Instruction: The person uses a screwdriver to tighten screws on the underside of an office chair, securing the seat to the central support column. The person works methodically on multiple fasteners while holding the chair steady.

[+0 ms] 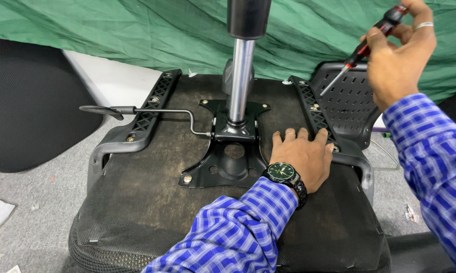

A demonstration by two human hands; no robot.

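Left hand: the left hand lies palm down, fingers spread flat and gripping nothing, on the dark underside of the upturned chair seat; its fingertips reach toward the right armrest bracket, the outer finger touching the bracket's edge
Left arm: comes in from the bottom centre in a blue checked sleeve, wrist bent slightly, with a dark-faced wristwatch at the cuff and a ring on one finger
Right hand: the right hand is raised at upper right, well above the seat, fingers curled shut around the handle of a screwdriver; a ring shows on one finger
Right arm: rises along the right edge in the same checked sleeve, forearm angled up and inward
Screwdriver: black and red handle, held tilted, the shaft pointing down and left, its tip over the perforated black plastic panel beside the right bracket and clear of any screw
Seat mechanism: a black metal plate is screwed to the middle of the seat, just beside the left hand's thumb side; a shiny gas lift cylinder stands upright out of it
Lever: a bent metal lever with a flat black paddle runs left from the plate
Left bracket: the left armrest bracket is screwed along the seat's far side
Surroundings: green cloth behind, grey carpet below
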